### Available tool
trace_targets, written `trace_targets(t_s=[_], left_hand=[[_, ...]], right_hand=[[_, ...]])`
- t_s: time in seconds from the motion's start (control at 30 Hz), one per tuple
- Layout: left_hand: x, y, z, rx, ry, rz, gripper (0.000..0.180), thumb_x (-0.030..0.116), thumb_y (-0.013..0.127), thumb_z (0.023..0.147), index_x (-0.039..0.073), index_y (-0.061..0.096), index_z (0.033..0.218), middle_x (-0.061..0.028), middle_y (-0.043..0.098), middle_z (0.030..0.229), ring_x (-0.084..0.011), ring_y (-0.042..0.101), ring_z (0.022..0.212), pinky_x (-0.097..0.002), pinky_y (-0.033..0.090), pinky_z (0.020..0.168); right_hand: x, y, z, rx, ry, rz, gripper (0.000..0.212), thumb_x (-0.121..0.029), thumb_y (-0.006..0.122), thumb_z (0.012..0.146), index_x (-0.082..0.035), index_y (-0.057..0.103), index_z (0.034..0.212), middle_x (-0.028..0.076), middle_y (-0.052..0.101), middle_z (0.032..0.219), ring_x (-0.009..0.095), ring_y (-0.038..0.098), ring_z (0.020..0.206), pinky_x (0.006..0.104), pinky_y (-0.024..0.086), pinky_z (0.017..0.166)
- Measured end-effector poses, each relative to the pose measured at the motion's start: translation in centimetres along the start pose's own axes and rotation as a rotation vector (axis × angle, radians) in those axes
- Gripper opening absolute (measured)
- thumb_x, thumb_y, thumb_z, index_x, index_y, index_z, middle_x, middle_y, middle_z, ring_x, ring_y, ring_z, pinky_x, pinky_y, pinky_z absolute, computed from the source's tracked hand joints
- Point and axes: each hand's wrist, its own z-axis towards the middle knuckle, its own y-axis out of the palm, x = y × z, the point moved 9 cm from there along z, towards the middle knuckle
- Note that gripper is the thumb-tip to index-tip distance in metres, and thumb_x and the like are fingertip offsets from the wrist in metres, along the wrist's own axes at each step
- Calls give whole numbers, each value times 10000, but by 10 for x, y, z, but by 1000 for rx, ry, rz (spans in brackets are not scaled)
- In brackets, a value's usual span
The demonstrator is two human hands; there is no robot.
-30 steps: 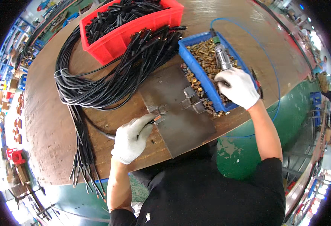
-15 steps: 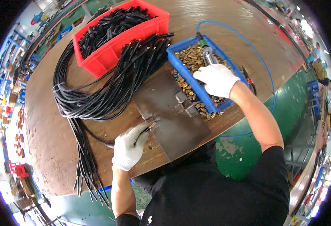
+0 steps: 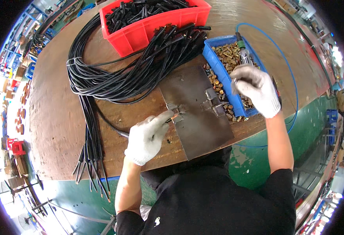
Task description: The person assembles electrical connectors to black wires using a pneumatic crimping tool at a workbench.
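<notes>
The left hand (image 3: 147,138), in a white glove, pinches a black cable (image 3: 119,132) near its end, and the bare copper tip (image 3: 174,116) pokes past the fingers, by the left edge of a dark sheet (image 3: 195,131). The right hand (image 3: 257,88), gloved too, is over the blue bin (image 3: 223,81) with fingers bent and thumb near the index finger; whether it grips anything, I cannot tell. The bin holds brass pieces (image 3: 226,55) and a metal tool (image 3: 245,57) with a green band, its lower end hidden by the right hand. A blue hose (image 3: 287,55) curves around the bin's right side. More pieces lie between bin and sheet, beside small metal blocks (image 3: 217,110). Farther off, a tied cable bundle (image 3: 109,92) loops over the table (image 3: 54,137), below a red bin (image 3: 140,41) of black parts (image 3: 140,13)
</notes>
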Motion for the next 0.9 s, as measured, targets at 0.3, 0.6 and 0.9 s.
trace_targets(t_s=[0.3,0.6,0.9], left_hand=[[5,-11,-1,92,22,-58,394,9,662,932,37,745,1317,-189,715,905,-343,708,818,-409,557,777],[5,-17,-5,220,141,-57,458,-11,763,889,137,761,1323,-131,679,819,-333,696,719,-413,561,682],[7,-18,-4,214,150,-45,479,-10,763,884,130,757,1342,-130,688,831,-333,704,724,-411,567,687]], right_hand=[[44,138,-14,-160,280,1037,245,-18,708,1000,23,736,1241,124,786,1094,222,767,882,380,635,737],[50,182,-13,-270,439,1102,232,-82,704,1035,-2,724,1253,119,784,1056,224,759,874,373,624,719],[51,184,-16,-231,459,1058,227,-106,706,1040,-19,726,1249,105,778,1030,220,753,863,366,613,722]])
